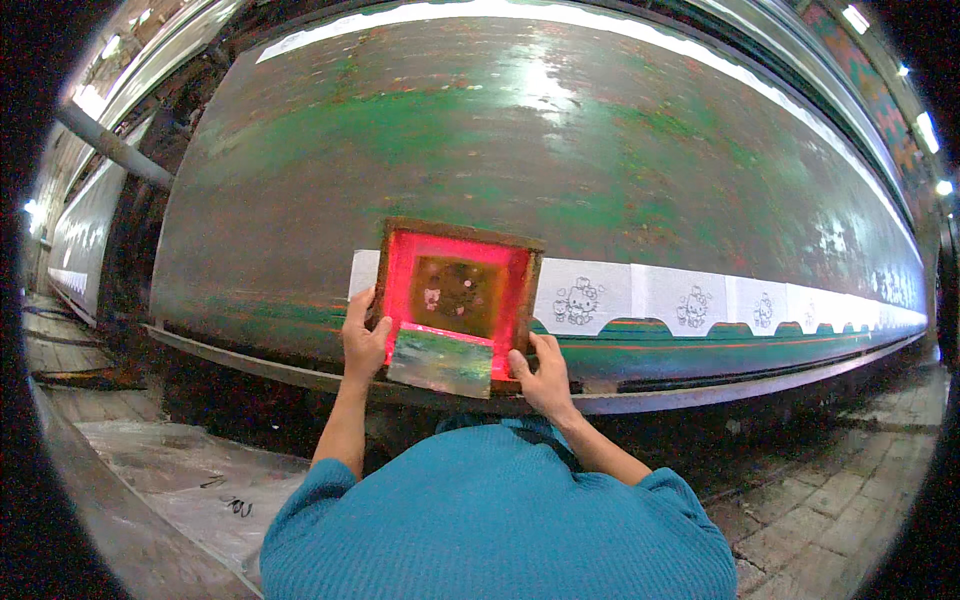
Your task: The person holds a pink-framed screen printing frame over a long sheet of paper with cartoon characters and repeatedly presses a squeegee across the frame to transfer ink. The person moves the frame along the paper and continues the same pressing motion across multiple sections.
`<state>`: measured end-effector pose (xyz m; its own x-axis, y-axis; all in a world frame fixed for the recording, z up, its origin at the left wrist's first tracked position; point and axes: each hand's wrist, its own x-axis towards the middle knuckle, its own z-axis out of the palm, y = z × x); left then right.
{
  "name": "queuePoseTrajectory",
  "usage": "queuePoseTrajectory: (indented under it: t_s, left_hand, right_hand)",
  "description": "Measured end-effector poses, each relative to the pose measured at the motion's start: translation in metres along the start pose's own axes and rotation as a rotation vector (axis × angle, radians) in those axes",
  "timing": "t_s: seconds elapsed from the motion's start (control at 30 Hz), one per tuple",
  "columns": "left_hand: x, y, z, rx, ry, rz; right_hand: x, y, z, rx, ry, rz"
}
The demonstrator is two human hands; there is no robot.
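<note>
A screen printing frame (535, 290) with brown edges and a bright red border round a dark, patterned mesh window (458, 295) is held level in front of me. My left hand (364, 338) grips its left edge, fingers closed round it. Around the lower right edge my right hand (544, 378) is closed too. A flat, paint-smeared plate (440, 362) leans in the near part of the frame. White cloth pieces (597, 318) with dark line drawings of a cartoon figure run to the right. Part of another white piece (364, 272) shows left of the frame; whether the frame touches it, I cannot tell.
The long table (300, 190) has a dark top with green and red stains. More white material (420, 12) lines its far edge. A metal rail (640, 402) runs along the near edge. At left are a grey pipe (115, 145) and another long table (85, 240).
</note>
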<state>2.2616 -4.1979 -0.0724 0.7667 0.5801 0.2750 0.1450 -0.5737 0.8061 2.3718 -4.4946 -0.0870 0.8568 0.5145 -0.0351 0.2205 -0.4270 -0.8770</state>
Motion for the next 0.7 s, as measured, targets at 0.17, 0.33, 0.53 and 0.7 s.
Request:
queuePoseTrajectory:
  t_s: [0.17,0.33,0.53,0.7]
  left_hand:
    - [-0.016,0.036,0.074,-0.249,-0.026,-0.111]
    - [-0.033,0.064,0.142,-0.158,-0.021,-0.136]
    - [-0.046,0.08,0.183,-0.169,-0.016,-0.089]
    - [-0.045,0.08,0.189,-0.1,-0.045,-0.135]
  right_hand:
    - [-0.005,0.02,-0.07,-0.067,0.112,-0.034]
    - [0.001,0.047,-0.125,-0.137,0.225,-0.014]
    - [-0.008,0.072,-0.156,-0.141,0.238,0.043]
    - [-0.007,0.084,-0.159,-0.124,0.23,0.055]
